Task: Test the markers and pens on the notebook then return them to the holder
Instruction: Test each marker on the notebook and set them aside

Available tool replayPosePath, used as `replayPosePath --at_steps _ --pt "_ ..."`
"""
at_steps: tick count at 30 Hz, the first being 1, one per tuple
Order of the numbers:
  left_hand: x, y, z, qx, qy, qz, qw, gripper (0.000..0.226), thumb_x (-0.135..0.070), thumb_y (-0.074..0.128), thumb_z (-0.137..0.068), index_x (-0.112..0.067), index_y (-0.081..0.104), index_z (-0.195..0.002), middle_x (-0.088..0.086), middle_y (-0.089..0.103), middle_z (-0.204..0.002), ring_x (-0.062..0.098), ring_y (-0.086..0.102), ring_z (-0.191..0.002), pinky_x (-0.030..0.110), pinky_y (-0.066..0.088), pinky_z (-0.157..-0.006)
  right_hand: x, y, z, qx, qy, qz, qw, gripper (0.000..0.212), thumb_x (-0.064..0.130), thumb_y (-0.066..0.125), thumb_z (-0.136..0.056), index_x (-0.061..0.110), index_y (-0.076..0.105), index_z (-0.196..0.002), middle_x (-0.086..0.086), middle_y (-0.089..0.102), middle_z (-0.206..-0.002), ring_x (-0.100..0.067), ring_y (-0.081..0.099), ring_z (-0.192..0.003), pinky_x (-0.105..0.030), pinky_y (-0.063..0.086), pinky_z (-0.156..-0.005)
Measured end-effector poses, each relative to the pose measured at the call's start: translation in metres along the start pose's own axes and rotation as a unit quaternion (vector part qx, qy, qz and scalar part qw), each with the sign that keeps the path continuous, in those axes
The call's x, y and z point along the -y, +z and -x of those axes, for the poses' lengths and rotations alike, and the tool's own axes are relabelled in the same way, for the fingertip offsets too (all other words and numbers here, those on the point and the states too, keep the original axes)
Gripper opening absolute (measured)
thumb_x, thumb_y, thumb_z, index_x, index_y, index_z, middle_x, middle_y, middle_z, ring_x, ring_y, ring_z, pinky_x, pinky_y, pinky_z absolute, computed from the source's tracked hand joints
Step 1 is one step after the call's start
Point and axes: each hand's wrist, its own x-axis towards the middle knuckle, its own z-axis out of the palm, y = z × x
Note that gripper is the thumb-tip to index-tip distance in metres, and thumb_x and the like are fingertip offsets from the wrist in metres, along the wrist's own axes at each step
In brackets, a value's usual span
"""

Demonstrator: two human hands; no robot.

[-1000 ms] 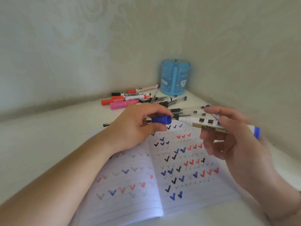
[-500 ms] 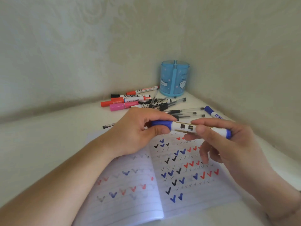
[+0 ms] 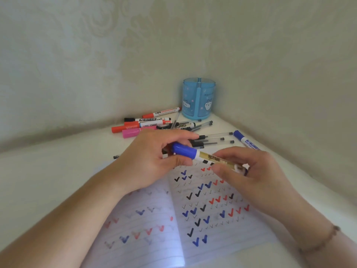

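Note:
A blue-capped white marker (image 3: 202,155) is held level above the open notebook (image 3: 193,215). My left hand (image 3: 152,163) grips its blue cap between thumb and fingers. My right hand (image 3: 249,175) pinches the barrel at the other end. The cap sits on the marker. The notebook pages carry several black, blue and red tick marks. The blue translucent holder (image 3: 199,98) stands in the corner at the back.
A pile of red, pink and black markers (image 3: 143,123) and several clear pens (image 3: 212,140) lies between the holder and my hands. Another blue whiteboard marker (image 3: 245,141) lies at the right by the wall. Walls close in behind and to the right.
The cap and the marker were apart a second ago. My hands came together and the cap now sits on the marker, held lower over the notebook.

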Motion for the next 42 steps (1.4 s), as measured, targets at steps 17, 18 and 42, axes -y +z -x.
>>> replayPosePath --at_steps 17,18,42 --pt "0.060 -0.030 -0.005 0.002 -0.244 -0.221 0.944 0.012 -0.033 0.071 -0.085 -0.033 0.063 -0.094 -0.013 0.063 -0.099 0.014 0.057 -0.099 0.037 0.047 -0.093 -0.058 -0.023 -0.022 -0.124 0.181 0.457 0.862 0.034 0.035 0.053 -0.088 0.025 0.058 -0.120 -0.002 0.062 -0.116 -0.030 0.047 -0.110 -0.036 0.044 -0.082" --pt "0.062 -0.030 -0.005 -0.002 -0.247 -0.217 0.944 0.011 -0.034 0.071 -0.084 -0.033 0.063 -0.092 -0.013 0.064 -0.097 0.013 0.057 -0.096 0.035 0.048 -0.091 -0.054 -0.022 -0.021 -0.128 0.168 0.481 0.851 0.033 0.036 0.053 -0.088 0.027 0.058 -0.119 0.001 0.061 -0.117 -0.029 0.046 -0.110 -0.035 0.042 -0.082" --pt "0.057 -0.076 -0.006 -0.245 -0.245 -0.305 0.887 0.020 -0.013 0.055 -0.093 -0.020 0.068 -0.106 0.007 0.064 -0.104 0.031 0.055 -0.100 0.036 0.041 -0.083 -0.023 -0.010 -0.011 -0.266 0.049 0.268 0.925 0.006 0.025 0.066 -0.081 0.031 0.064 -0.081 0.008 0.055 -0.067 -0.020 0.052 -0.070 -0.022 0.032 -0.052"
